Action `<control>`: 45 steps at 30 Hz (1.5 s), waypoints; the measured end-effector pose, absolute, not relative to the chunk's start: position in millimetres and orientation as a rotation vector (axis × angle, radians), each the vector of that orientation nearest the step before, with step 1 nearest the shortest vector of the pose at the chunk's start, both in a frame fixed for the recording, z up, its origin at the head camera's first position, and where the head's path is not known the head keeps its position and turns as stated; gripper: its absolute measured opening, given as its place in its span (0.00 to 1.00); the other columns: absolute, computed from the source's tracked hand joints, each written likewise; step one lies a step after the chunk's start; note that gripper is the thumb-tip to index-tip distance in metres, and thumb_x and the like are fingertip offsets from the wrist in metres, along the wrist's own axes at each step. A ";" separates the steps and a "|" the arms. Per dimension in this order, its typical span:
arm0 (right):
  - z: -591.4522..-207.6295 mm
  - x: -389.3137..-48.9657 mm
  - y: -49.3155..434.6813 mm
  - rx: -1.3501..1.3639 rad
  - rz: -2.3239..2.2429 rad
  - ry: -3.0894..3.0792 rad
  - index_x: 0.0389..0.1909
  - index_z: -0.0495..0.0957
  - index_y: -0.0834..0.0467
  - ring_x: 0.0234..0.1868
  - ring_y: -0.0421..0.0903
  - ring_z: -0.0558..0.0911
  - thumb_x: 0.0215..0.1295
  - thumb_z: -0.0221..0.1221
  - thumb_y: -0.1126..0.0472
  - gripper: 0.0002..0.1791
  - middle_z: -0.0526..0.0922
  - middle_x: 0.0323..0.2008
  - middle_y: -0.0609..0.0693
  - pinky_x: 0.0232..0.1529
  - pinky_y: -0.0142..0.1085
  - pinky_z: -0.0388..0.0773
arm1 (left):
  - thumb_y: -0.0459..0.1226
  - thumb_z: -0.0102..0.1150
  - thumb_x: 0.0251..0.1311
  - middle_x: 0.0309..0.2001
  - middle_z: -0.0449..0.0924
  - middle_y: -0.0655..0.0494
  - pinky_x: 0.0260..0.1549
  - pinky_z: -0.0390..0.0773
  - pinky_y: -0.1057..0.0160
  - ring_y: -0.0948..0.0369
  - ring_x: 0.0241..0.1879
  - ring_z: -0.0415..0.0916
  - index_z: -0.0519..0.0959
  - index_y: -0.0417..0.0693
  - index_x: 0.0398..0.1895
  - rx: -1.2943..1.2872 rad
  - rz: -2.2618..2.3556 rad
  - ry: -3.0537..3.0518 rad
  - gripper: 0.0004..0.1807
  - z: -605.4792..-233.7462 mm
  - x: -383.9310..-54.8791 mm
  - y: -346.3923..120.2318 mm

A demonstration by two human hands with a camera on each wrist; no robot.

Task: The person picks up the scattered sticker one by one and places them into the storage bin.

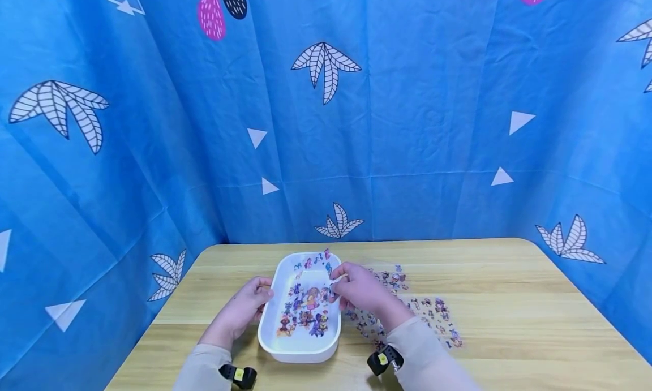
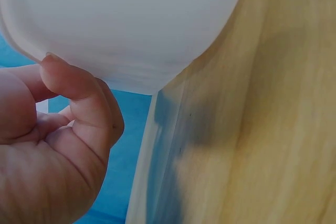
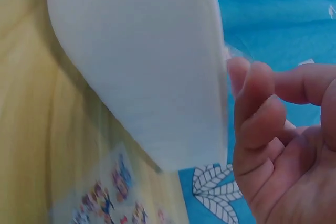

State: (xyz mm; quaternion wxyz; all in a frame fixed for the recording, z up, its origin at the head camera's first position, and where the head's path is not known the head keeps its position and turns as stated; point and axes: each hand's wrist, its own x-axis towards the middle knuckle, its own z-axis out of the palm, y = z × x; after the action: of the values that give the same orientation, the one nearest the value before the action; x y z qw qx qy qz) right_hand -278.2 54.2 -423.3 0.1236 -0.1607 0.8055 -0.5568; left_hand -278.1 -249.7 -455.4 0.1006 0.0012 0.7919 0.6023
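Observation:
A white plastic box (image 1: 300, 357) with rounded corners stands on the wooden table, and printed sticker sheets (image 1: 312, 298) with small colourful cartoon figures show inside it. My left hand (image 1: 247, 306) grips the box's left rim; in the left wrist view the curled fingers (image 2: 79, 85) are against the outer wall. At the right rim, my right hand (image 1: 363, 289) pinches the edge of a clear sticker sheet between thumb and fingers. Only a sliver of clear film (image 3: 239, 53) shows by those fingertips in the right wrist view. The box wall hides the rest there.
More clear sticker sheets (image 1: 433, 317) lie on the wooden table (image 1: 519, 306) to the right of the box, partly under my right forearm. A blue patterned curtain (image 1: 407, 114) hangs behind the table and along both sides.

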 end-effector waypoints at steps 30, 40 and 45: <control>-422.0 -264.2 36.2 -0.509 -1.403 2.544 0.42 0.76 0.54 0.28 0.47 0.78 0.66 0.62 0.58 0.08 0.84 0.29 0.47 0.27 0.40 0.75 | 0.35 0.48 0.76 0.43 0.75 0.42 0.33 0.80 0.57 0.51 0.37 0.76 0.67 0.39 0.64 0.022 1.784 2.337 0.17 -456.1 -278.0 -250.2; -420.4 -267.7 47.9 -0.580 -1.445 2.559 0.37 0.76 0.51 0.30 0.47 0.77 0.65 0.63 0.55 0.07 0.80 0.30 0.47 0.29 0.41 0.77 | 0.37 0.50 0.75 0.44 0.75 0.42 0.36 0.82 0.54 0.50 0.40 0.77 0.68 0.41 0.64 0.001 1.775 2.342 0.18 -457.0 -278.3 -250.8; -417.6 -271.5 55.5 -0.623 -1.432 2.568 0.35 0.77 0.51 0.33 0.47 0.78 0.67 0.62 0.55 0.05 0.81 0.31 0.46 0.33 0.42 0.78 | 0.37 0.49 0.76 0.44 0.75 0.41 0.37 0.82 0.54 0.50 0.40 0.77 0.68 0.40 0.64 0.006 1.773 2.340 0.18 -456.6 -278.2 -250.6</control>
State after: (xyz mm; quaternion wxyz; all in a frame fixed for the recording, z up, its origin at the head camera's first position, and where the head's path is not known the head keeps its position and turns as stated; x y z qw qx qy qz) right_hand -271.5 55.5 -417.6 0.0679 -0.2069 0.8524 -0.4754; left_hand -278.2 -250.6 -456.6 0.1026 0.0021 0.7928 0.6008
